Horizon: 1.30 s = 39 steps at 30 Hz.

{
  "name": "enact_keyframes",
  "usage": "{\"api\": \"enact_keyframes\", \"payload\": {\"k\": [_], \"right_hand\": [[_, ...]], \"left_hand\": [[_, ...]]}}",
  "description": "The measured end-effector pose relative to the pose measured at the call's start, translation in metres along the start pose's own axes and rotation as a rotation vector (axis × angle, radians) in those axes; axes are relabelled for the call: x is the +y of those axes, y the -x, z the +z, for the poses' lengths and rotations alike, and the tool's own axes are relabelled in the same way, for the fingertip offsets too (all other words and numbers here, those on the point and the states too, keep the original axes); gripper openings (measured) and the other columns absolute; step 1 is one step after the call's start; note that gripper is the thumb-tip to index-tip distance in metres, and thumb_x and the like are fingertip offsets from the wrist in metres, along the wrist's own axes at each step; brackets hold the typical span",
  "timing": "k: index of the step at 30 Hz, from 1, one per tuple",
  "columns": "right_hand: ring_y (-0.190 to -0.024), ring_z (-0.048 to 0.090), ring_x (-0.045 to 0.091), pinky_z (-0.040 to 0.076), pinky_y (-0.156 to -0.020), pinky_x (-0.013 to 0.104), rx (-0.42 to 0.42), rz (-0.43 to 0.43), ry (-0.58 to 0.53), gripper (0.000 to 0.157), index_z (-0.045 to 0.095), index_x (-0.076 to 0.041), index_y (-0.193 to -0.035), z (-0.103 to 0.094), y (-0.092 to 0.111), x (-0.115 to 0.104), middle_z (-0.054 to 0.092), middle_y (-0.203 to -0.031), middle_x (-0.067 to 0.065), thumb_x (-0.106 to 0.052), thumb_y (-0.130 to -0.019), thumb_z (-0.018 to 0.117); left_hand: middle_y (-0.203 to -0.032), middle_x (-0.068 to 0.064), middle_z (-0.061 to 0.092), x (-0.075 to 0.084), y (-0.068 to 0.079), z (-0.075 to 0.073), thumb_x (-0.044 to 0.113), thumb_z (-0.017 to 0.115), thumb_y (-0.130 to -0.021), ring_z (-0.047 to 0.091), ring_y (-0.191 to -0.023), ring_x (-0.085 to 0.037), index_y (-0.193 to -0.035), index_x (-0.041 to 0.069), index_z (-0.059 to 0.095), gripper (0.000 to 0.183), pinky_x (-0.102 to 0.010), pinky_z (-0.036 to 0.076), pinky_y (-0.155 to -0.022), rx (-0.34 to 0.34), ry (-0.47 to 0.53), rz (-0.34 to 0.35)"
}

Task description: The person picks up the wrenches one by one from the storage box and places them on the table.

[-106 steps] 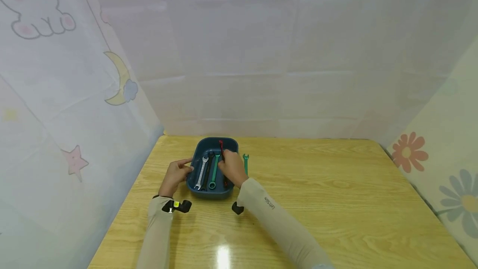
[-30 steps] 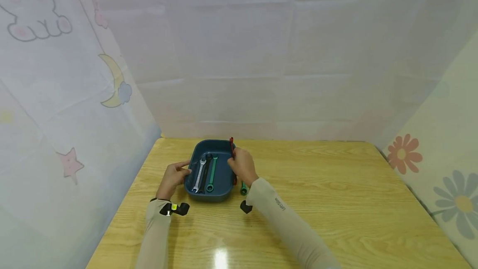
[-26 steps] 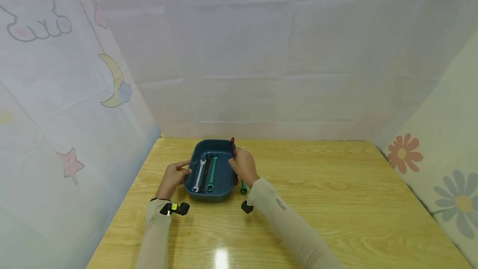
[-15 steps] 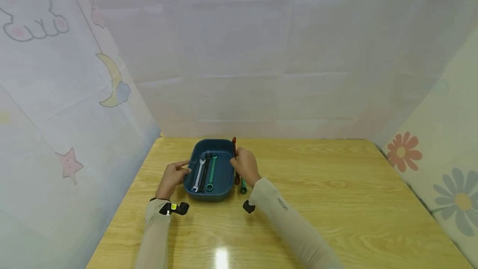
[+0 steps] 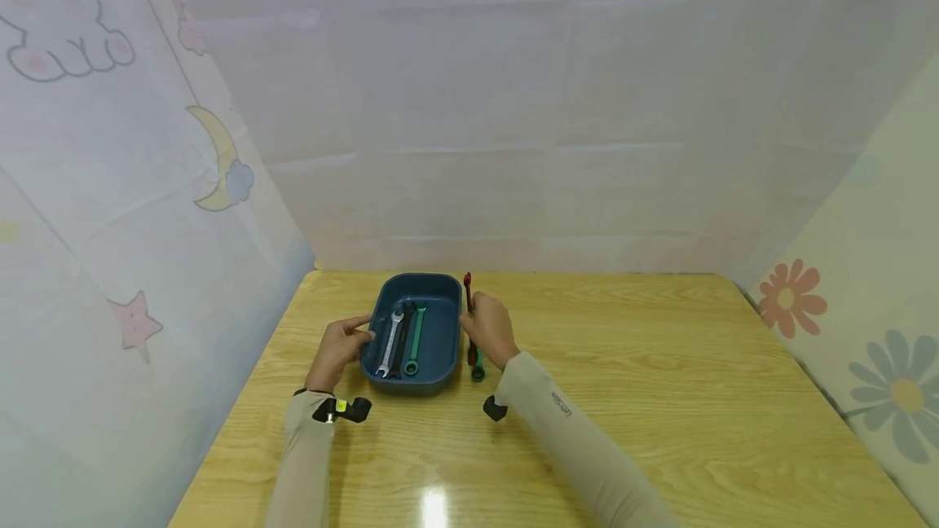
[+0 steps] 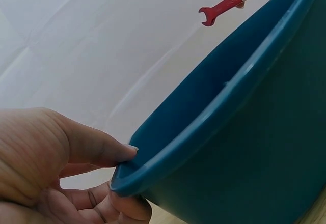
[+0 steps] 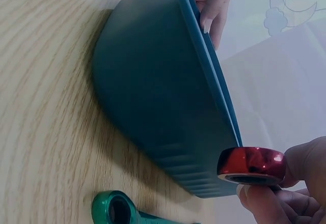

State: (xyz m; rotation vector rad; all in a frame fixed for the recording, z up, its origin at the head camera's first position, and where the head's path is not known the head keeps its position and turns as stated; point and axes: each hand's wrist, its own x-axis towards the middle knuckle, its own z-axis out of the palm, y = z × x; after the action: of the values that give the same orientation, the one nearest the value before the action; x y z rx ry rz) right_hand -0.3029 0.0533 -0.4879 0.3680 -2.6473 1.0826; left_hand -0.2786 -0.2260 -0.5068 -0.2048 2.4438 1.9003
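Observation:
A blue plastic basin (image 5: pixel 414 388) stands on the table, and my left hand (image 5: pixel 340 353) pinches its left rim between thumb and fingers. Inside lie a silver wrench (image 5: pixel 391 342), a black wrench (image 5: pixel 403 341) and a green wrench (image 5: pixel 416 339), side by side. Just outside the right rim, my right hand (image 5: pixel 491 329) holds a red combination wrench (image 5: pixel 468 290) by its middle. Its ring end (image 7: pixel 252 166) shows large in the right wrist view, its open end (image 6: pixel 208 17) in the left wrist view. A second green wrench (image 7: pixel 114 208) lies on the table below it, partly hidden by the right hand in the head view.
The wooden table (image 5: pixel 660 398) extends far to the right of the basin. Printed cloth walls (image 5: pixel 455 104) enclose the back and both sides. A small black wrist camera (image 5: pixel 352 409) sits on the left wrist.
My right hand has lifted the red wrench out of the basin and carried it right, over the rim, to above the green wrench outside. The left hand keeps its hold on the rim.

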Motion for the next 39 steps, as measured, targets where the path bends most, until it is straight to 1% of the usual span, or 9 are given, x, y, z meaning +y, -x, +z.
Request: {"api": "enact_keyframes", "payload": {"k": [5, 8, 13, 17, 21, 24, 29, 35, 39], "right_hand": [[-0.049, 0.037, 0.012, 0.032, -0.046, 0.025, 0.011, 0.003, 0.002, 0.011, 0.058, -0.003, -0.076, 0.0, 0.001, 0.007, 0.055, -0.062, 0.005, 0.0, -0.085, 0.064], [-0.049, 0.039, 0.012, 0.033, -0.046, 0.025, 0.003, 0.027, 0.009, 0.009, 0.059, -0.002, -0.078, -0.001, 0.001, 0.011, 0.056, -0.064, 0.005, -0.001, -0.085, 0.064], [-0.048, 0.04, 0.012, 0.033, -0.044, 0.024, -0.009, 0.06, -0.008, 0.006, 0.061, -0.001, -0.08, -0.002, 0.007, 0.017, 0.056, -0.066, 0.006, 0.0, -0.086, 0.063], [-0.049, 0.039, 0.012, 0.033, -0.044, 0.025, -0.007, 0.078, -0.017, 0.008, 0.06, -0.002, -0.079, -0.002, 0.01, 0.022, 0.056, -0.065, 0.006, 0.0, -0.086, 0.063], [-0.05, 0.035, 0.013, 0.031, -0.045, 0.026, -0.009, 0.106, 0.004, 0.01, 0.057, -0.004, -0.076, -0.001, 0.013, 0.028, 0.049, -0.062, 0.004, 0.001, -0.085, 0.061], [-0.049, 0.035, 0.013, 0.03, -0.044, 0.026, -0.011, 0.117, 0.016, 0.012, 0.056, -0.004, -0.073, -0.001, 0.014, 0.031, 0.047, -0.06, 0.004, 0.003, -0.083, 0.06], [-0.045, 0.039, 0.013, 0.032, -0.041, 0.025, -0.031, 0.137, 0.038, 0.018, 0.056, -0.004, -0.07, 0.001, 0.017, 0.037, 0.05, -0.057, 0.005, 0.003, -0.085, 0.061], [-0.043, 0.041, 0.013, 0.032, -0.039, 0.024, -0.048, 0.166, 0.038, 0.019, 0.057, -0.004, -0.069, 0.003, 0.018, 0.042, 0.051, -0.055, 0.005, 0.002, -0.087, 0.061], [-0.043, 0.043, 0.014, 0.033, -0.039, 0.025, -0.058, 0.189, 0.041, 0.02, 0.057, -0.004, -0.069, 0.004, 0.02, 0.044, 0.052, -0.055, 0.005, 0.001, -0.087, 0.062]], "left_hand": [[-0.108, -0.03, 0.067, -0.002, 0.0, 0.001, -0.001, 0.057, -0.095, 0.068, -0.086, -0.034, -0.14, -0.005, 0.054, 0.046, -0.034, 0.058, -0.067, -0.003, 0.012, 0.011], [-0.108, -0.03, 0.066, -0.001, 0.0, 0.001, -0.001, 0.057, -0.095, 0.068, -0.086, -0.035, -0.14, -0.005, 0.054, 0.046, -0.034, 0.058, -0.067, -0.003, 0.014, 0.009], [-0.109, -0.031, 0.066, 0.0, 0.001, 0.001, -0.001, 0.057, -0.095, 0.068, -0.088, -0.036, -0.14, -0.005, 0.054, 0.045, -0.034, 0.059, -0.067, -0.005, 0.007, 0.007], [-0.108, -0.03, 0.066, 0.001, 0.002, 0.0, -0.002, 0.057, -0.095, 0.069, -0.086, -0.034, -0.14, -0.007, 0.053, 0.045, -0.032, 0.058, -0.065, -0.007, 0.001, 0.009], [-0.108, -0.03, 0.066, 0.001, 0.002, 0.001, -0.002, 0.057, -0.095, 0.068, -0.085, -0.036, -0.14, -0.006, 0.054, 0.045, -0.032, 0.058, -0.065, -0.008, 0.003, 0.009], [-0.109, -0.031, 0.066, 0.001, 0.002, 0.001, -0.001, 0.058, -0.095, 0.068, -0.085, -0.035, -0.14, -0.005, 0.055, 0.045, -0.032, 0.058, -0.065, -0.006, 0.006, 0.005], [-0.11, -0.032, 0.065, 0.001, 0.003, 0.001, -0.001, 0.058, -0.095, 0.068, -0.082, -0.032, -0.14, -0.005, 0.055, 0.045, -0.03, 0.056, -0.064, -0.001, -0.004, 0.011], [-0.113, -0.032, 0.064, 0.002, 0.003, 0.0, -0.001, 0.058, -0.096, 0.067, -0.089, -0.037, -0.141, -0.005, 0.054, 0.045, -0.034, 0.058, -0.068, -0.003, -0.004, 0.02], [-0.112, -0.029, 0.065, 0.002, 0.003, 0.0, 0.0, 0.058, -0.096, 0.067, -0.089, -0.036, -0.141, -0.004, 0.054, 0.045, -0.034, 0.058, -0.069, -0.005, -0.004, 0.017]]}}
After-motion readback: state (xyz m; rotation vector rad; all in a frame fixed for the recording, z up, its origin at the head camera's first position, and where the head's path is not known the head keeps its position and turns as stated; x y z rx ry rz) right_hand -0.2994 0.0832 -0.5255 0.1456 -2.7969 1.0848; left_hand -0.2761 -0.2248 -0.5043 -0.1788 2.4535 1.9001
